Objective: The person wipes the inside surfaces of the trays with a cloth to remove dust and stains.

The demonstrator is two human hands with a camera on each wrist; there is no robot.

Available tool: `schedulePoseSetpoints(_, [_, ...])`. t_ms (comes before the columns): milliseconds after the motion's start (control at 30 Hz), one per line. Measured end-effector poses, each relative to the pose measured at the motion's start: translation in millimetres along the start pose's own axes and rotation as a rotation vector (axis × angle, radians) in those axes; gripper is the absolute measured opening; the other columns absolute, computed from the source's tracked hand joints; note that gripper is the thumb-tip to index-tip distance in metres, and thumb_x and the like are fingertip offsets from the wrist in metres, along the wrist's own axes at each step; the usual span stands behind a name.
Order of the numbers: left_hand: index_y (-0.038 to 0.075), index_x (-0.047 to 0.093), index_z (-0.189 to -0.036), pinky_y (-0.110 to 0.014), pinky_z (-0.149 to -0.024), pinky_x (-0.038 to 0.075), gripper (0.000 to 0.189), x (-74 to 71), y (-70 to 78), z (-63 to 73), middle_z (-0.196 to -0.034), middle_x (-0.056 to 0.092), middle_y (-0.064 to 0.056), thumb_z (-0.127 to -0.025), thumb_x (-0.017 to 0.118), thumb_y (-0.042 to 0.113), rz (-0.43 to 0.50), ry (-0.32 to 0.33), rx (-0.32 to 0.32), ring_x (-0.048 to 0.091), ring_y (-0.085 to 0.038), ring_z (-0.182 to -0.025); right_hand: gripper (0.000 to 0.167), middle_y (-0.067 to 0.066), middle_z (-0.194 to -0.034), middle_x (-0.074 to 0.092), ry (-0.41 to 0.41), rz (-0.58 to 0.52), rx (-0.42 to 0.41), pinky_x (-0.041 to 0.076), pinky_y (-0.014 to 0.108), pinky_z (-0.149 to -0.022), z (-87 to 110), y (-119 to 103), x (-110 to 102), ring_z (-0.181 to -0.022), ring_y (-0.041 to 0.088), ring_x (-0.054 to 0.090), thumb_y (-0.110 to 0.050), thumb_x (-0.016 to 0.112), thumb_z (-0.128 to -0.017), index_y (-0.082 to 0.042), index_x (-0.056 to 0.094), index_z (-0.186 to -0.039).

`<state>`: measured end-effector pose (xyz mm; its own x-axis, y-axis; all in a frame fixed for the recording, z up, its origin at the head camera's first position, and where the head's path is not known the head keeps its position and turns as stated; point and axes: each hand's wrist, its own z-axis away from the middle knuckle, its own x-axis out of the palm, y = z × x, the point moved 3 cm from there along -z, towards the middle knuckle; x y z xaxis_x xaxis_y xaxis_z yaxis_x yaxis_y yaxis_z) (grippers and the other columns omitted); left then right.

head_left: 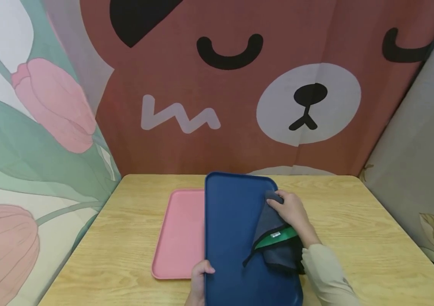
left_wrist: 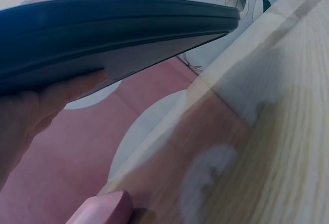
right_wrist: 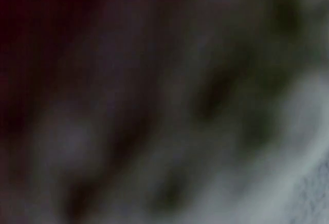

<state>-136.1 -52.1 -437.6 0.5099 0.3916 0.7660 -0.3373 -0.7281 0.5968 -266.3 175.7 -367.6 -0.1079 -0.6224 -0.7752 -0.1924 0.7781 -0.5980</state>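
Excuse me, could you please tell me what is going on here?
A person's left hand holds a blue tray by its edge, raised off the wooden table. The right hand grips a dark cloth with a green strip over the tray's face. A pink tray lies on the table, partly hidden by the blue one.

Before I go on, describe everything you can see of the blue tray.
The blue tray is a rounded rectangle with a low raised rim and a plastic-looking face. It is tilted and held off the table, its face toward the head camera, its near edge cut off there. The left hand grips its left edge, thumb on the face, fingers underneath. A dark grey-blue cloth, pinched by the right hand, seems to rest on its right side. It hides part of the pink tray.
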Motion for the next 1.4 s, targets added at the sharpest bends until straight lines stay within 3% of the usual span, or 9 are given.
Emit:
schedulePoseSetpoints(200, [0.011, 0.054, -0.085, -0.014, -0.070, 0.040, 0.036, -1.8, 0.3, 0.1, -0.085, 0.060, 0.006, -0.069, 0.022, 0.005, -0.007, -0.004, -0.003, 0.056, -0.005, -0.077, 0.042, 0.026, -0.109, 0.054, -0.014, 0.051, -0.009, 0.039, 0.051, -0.082, -0.2, -8.0, 3.1, -0.100, 0.040, 0.047, -0.023, 0.057, -0.086, 0.008, 0.054, -0.114])
schedulePoseSetpoints(433, [0.011, 0.055, -0.087, -0.015, -0.070, 0.041, 0.041, -3.5, -1.4, 0.7, -0.086, 0.061, 0.006, -0.068, 0.020, 0.004, -0.022, 0.020, -0.025, 0.056, -0.005, -0.078, 0.041, 0.025, -0.111, 0.055, -0.068, 0.018, -0.021, 0.041, 0.048, -0.082, 1.0, -16.3, 9.4, -0.100, 0.037, 0.050, -0.022, 0.057, -0.086, 0.008, 0.053, -0.114])
schedulePoseSetpoints(700, [0.010, 0.054, -0.091, -0.015, -0.074, 0.041, 0.044, 1.5, -4.3, 1.0, -0.090, 0.061, 0.005, -0.070, 0.017, 0.000, -0.012, -0.046, -0.007, 0.056, -0.004, -0.082, 0.036, 0.018, -0.108, 0.058, -0.082, -0.003, -0.064, 0.043, 0.044, -0.078, 2.7, -31.2, 22.4, -0.095, 0.030, 0.053, -0.022, 0.058, -0.086, 0.003, 0.057, -0.112])
schedulePoseSetpoints(1067, [0.011, 0.055, -0.084, -0.014, -0.069, 0.042, 0.039, -1.7, -7.9, 1.0, -0.083, 0.061, 0.006, -0.069, 0.020, 0.001, -0.008, 0.036, 0.003, 0.056, -0.004, -0.075, 0.036, 0.014, -0.107, 0.059, -0.101, -0.011, -0.092, 0.045, 0.039, -0.070, -0.1, -67.6, 34.9, -0.086, 0.024, 0.053, -0.024, 0.060, -0.085, -0.001, 0.058, -0.113])
schedulePoseSetpoints(1233, [0.011, 0.058, -0.084, -0.011, -0.063, 0.041, 0.034, -9.1, -13.1, 0.3, -0.080, 0.061, 0.008, -0.071, 0.027, 0.004, 0.010, -0.017, -0.009, 0.055, -0.001, -0.070, 0.034, 0.011, -0.103, 0.059, -0.112, -0.041, -0.105, 0.043, 0.034, -0.064, 3.0, -80.9, 38.8, -0.079, 0.022, 0.051, -0.024, 0.061, -0.085, -0.004, 0.059, -0.112])
schedulePoseSetpoints(1400, [0.013, 0.057, -0.081, -0.009, -0.061, 0.040, 0.029, -11.6, -15.6, -1.6, -0.075, 0.061, 0.010, -0.072, 0.030, 0.006, 0.001, -0.037, -0.030, 0.056, 0.000, -0.067, 0.036, 0.013, -0.107, 0.059, -0.114, -0.035, -0.124, 0.045, 0.038, -0.070, 5.6, -90.9, 41.0, -0.086, 0.024, 0.053, -0.025, 0.061, -0.085, -0.004, 0.058, -0.113])
